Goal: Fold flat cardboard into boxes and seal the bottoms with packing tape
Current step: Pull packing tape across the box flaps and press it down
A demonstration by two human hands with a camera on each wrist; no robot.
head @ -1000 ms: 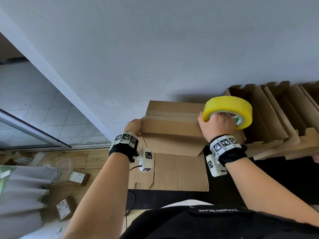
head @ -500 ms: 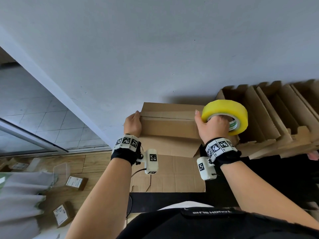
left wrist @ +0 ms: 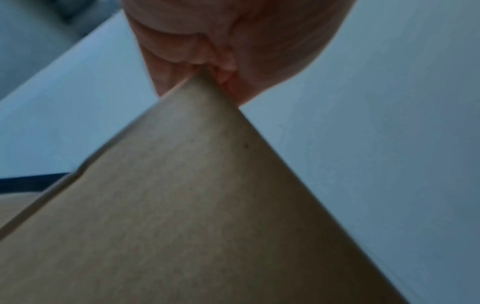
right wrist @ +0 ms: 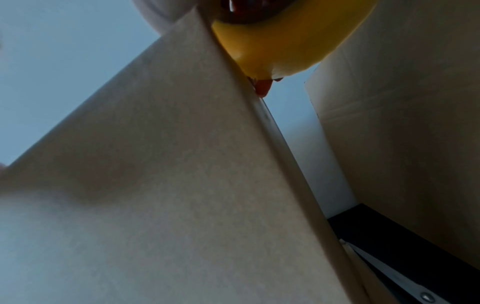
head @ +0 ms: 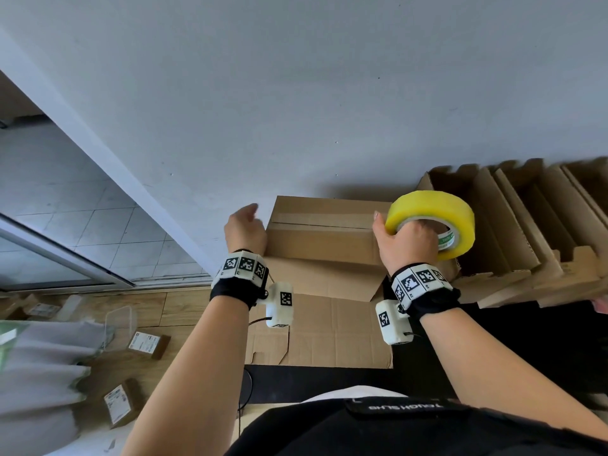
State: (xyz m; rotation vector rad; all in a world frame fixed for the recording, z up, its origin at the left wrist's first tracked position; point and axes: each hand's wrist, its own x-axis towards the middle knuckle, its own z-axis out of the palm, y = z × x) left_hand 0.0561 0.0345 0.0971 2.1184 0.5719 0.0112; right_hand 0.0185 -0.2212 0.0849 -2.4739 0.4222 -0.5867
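The box [head: 324,238] stands centre. The right hand [head: 406,240] grips the tape roll [head: 431,222] at its right end; the left hand [head: 245,232], seemingly relaxed, touches its left corner. Unsteadied, the box could slide and skew the tape.

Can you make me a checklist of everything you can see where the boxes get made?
Surface: black tabletop with a flat cardboard sheet on it.
Job's things: cardboard box with tape along its seam; yellow tape roll.
Clutter: folded boxes stacked at the right; small labelled parcels on the floor.
Grips: left hand at the box's left corner, contact unclear; right hand holds the roll.
Cables: thin black wire below the left wrist.
Surroundings: grey wall, tiled floor.
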